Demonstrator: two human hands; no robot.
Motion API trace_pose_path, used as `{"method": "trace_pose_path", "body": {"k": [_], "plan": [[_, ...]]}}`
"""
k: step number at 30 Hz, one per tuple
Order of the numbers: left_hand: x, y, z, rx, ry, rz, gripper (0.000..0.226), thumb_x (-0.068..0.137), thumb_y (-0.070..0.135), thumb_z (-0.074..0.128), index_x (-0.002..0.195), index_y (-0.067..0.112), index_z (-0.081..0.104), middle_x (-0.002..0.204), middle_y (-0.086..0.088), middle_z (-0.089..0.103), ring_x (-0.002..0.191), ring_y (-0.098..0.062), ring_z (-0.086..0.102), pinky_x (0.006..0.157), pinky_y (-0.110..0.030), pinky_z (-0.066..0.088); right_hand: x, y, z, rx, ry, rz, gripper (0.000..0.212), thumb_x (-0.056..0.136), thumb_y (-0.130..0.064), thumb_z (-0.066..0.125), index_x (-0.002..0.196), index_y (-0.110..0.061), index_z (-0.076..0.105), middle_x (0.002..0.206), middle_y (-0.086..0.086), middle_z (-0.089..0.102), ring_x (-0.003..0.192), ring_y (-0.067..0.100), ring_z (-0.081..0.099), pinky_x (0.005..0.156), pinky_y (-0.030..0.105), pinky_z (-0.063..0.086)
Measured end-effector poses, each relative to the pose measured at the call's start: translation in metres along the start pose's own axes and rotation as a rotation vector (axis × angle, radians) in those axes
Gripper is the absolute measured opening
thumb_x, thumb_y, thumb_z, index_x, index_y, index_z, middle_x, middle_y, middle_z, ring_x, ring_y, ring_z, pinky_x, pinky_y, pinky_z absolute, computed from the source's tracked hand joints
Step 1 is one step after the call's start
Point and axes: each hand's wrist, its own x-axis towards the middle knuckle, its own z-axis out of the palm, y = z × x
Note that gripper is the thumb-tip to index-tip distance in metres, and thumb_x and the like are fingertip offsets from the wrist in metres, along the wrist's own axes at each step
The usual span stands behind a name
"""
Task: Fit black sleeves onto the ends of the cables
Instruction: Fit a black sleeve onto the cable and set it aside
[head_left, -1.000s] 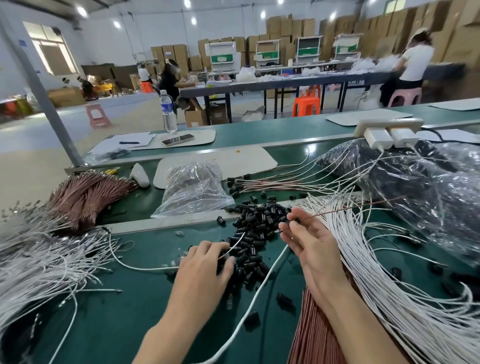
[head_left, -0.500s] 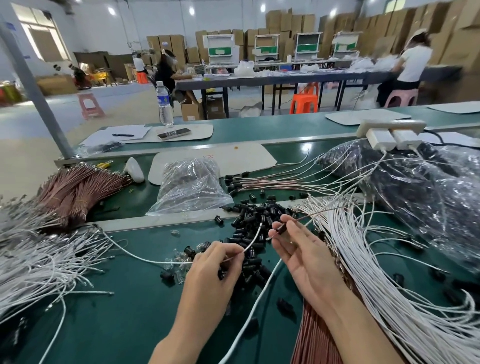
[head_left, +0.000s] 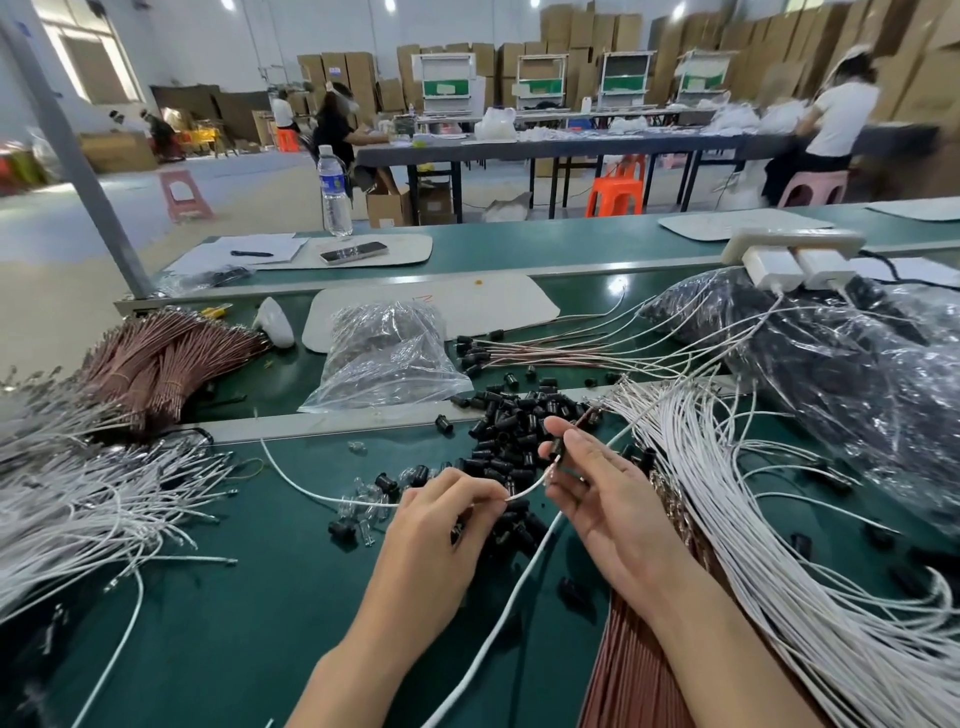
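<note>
Right now the L hand (head_left: 441, 525) pinches a thin white cable (head_left: 527, 488) close to its end. Thumb & forefinger tips are closed on it, the other fingers curled under. The cable's short free end slants up toward the R hand (head_left: 602, 509) and finishes in a small metal tip. Its long run trails off to the left of the L hand across the green table (head_left: 234, 623).

The R hand holds one black sleeve (head_left: 557, 448) between thumb & forefinger. It is a short, dark, tube-like piece, upright, just above the cable's metal tip. Whether tip & sleeve touch can't be told.

Just beyond both hands lies a pile of loose sleeves (head_left: 511, 415), same black stubby shape, w/ a few clear small parts (head_left: 363, 499) near the L hand's fingers. Right of the R hand fans a thick bundle of white cables (head_left: 727, 493), and under the R forearm lie brown cables (head_left: 623, 675). Left of the L hand spreads another white heap (head_left: 78, 493). Farther out past the pile sit a clear plastic bag (head_left: 384, 353) & some brown cables w/ sleeves on (head_left: 545, 353).
</note>
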Motion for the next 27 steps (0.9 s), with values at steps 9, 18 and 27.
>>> {"method": "trace_pose_path", "body": {"k": [9,18,27], "plan": [[0.0,-0.002,-0.001,0.038,0.022,0.0,0.019,0.095,0.051,0.049,0.101,0.041,0.064,0.103,0.029,0.06,0.1,-0.004,0.056,0.087,-0.022,0.044,-0.001,-0.001,-0.001,-0.012,0.003,-0.02,0.028,0.086,-0.022,0.066,0.11,-0.016,0.079,0.093,0.006,0.075,0.078,0.015,0.07,0.072,0.027,0.061],[0.003,-0.006,0.002,-0.038,0.132,-0.035,0.008,0.094,0.029,0.066,0.097,0.037,0.065,0.097,0.023,0.062,0.095,-0.011,0.064,0.082,-0.038,0.054,-0.001,0.006,0.005,-0.08,-0.047,-0.002,0.035,0.084,-0.02,0.069,0.118,-0.011,0.073,0.105,0.013,0.076,0.086,0.02,0.073,0.073,0.026,0.06],[0.002,-0.004,0.0,0.0,0.129,-0.019,0.012,0.096,0.035,0.062,0.102,0.031,0.071,0.093,0.022,0.059,0.091,-0.013,0.061,0.08,-0.039,0.052,-0.003,0.013,0.008,-0.223,-0.136,0.048,0.023,0.079,-0.024,0.073,0.1,-0.018,0.08,0.107,0.012,0.077,0.086,0.017,0.074,0.075,0.024,0.059]]}}
